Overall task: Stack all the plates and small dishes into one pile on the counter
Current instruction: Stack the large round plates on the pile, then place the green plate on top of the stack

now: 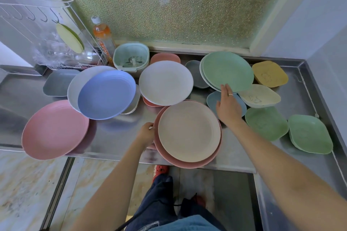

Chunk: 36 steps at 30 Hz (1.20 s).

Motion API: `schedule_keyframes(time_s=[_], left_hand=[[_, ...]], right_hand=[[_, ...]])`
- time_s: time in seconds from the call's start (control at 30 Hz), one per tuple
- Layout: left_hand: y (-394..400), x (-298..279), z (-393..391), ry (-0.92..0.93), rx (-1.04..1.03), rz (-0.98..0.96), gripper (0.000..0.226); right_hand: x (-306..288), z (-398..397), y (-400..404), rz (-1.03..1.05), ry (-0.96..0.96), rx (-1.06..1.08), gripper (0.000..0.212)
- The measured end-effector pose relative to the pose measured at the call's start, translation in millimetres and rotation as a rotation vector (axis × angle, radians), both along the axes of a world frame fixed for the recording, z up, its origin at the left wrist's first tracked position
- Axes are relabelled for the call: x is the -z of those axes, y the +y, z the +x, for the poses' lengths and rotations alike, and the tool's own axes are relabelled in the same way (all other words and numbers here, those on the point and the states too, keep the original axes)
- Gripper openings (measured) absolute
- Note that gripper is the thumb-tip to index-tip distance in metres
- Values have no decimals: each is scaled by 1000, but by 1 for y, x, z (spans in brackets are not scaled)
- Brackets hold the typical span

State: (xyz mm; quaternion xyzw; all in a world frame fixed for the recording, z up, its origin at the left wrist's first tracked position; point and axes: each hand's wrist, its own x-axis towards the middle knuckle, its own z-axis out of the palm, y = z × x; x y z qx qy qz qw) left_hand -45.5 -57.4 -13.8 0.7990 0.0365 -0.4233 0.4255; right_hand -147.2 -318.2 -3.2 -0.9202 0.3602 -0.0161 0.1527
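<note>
beige plate point(188, 130) lies in pink plate point(187, 162), left hand point(145, 133) gripping.

there is only one view, from a camera on the person's head. it looks forward and steeply down, from close above the front edge of the steel counter point(116, 137). the wide lens bends the edges of the scene. both forearms enter from the bottom of the picture, and the floor and the person's legs show under the counter edge. the frosted window point(169, 5) fills the top, straight ahead.
</note>
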Motion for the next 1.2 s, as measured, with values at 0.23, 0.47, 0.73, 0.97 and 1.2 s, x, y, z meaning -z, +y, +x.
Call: schedule_keyframes(time_s=[0.23,0.47,0.73,0.97,1.2], left_hand=[[-15,2,4,-3,13,-9,21],[-24,1,12,32,49,-3,19],[-24,3,13,80,27,11,17],[-27,6,11,9,61,67,19],[-33,10,-1,-414,262,142,46]], right_hand=[[15,11,-34,33,173,23,66],[23,13,-44,32,129,32,55],[5,24,-46,-171,40,30,14],[2,14,-31,-245,-51,-56,3],[12,-42,33,-295,-135,-236,18]])
